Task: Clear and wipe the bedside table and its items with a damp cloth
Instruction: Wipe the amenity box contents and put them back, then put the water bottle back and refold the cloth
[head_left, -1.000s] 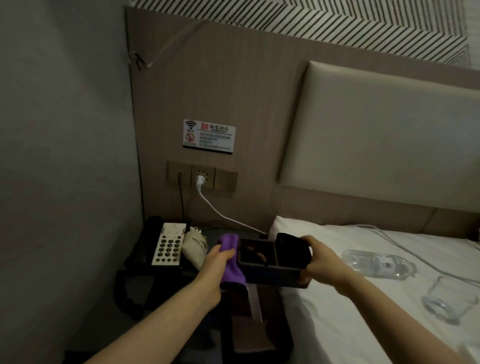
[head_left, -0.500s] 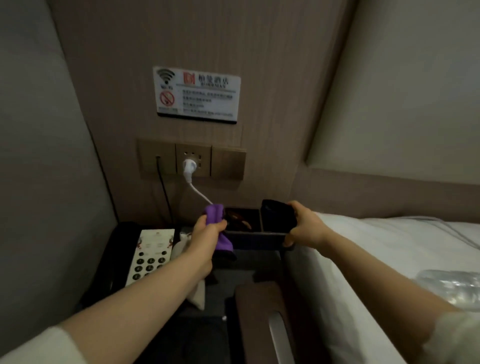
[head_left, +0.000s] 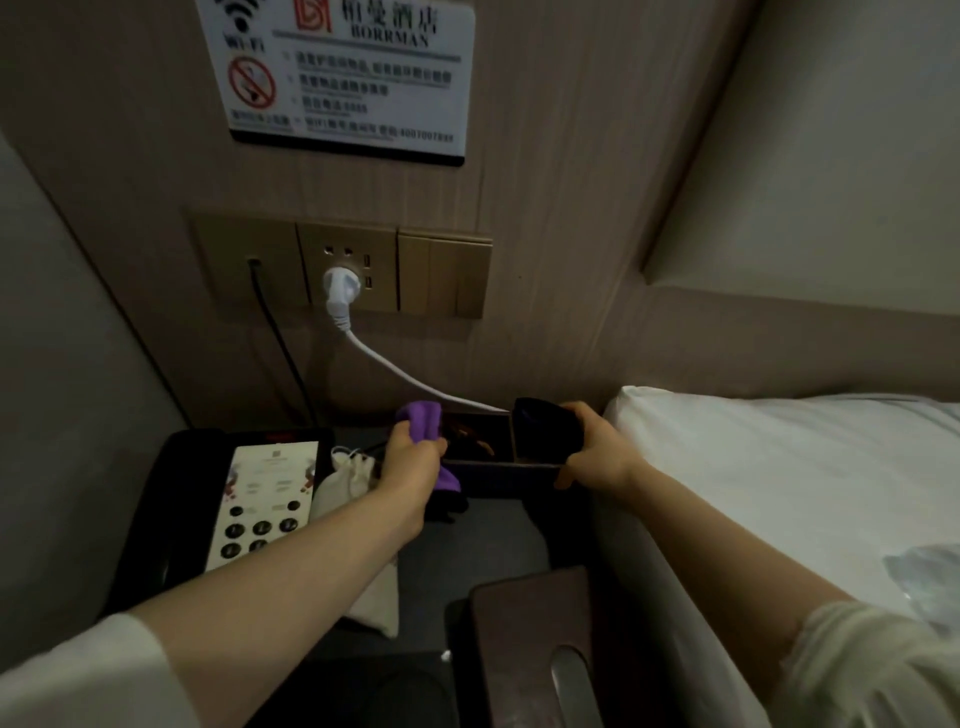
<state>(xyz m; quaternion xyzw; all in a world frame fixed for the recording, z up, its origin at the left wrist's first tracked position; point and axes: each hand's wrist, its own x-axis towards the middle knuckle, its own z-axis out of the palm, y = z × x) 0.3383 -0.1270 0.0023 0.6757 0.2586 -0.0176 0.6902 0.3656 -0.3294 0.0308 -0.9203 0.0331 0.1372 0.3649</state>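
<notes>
My left hand (head_left: 410, 462) grips a purple cloth (head_left: 422, 422) against the left end of a dark two-compartment organiser box (head_left: 498, 470). My right hand (head_left: 597, 452) holds the box's right end, fingers curled over its rim. The box sits low at the back of the dark bedside table (head_left: 467, 551), close to the wall; whether it touches the top I cannot tell. A black telephone (head_left: 228, 499) with a white keypad lies at the table's left, and a small cream drawstring pouch (head_left: 345, 480) lies between it and my left arm.
A brown tissue box (head_left: 535, 639) stands at the table's front right. A white plug and cable (head_left: 340, 291) run from the wall socket down behind the organiser. The white bed (head_left: 779, 478) borders the table on the right, with a plastic bottle (head_left: 924, 582) lying on it.
Both hands carried the organiser box and cloth from above the bed edge back and down to the rear of the table. My head moved closer and lower.
</notes>
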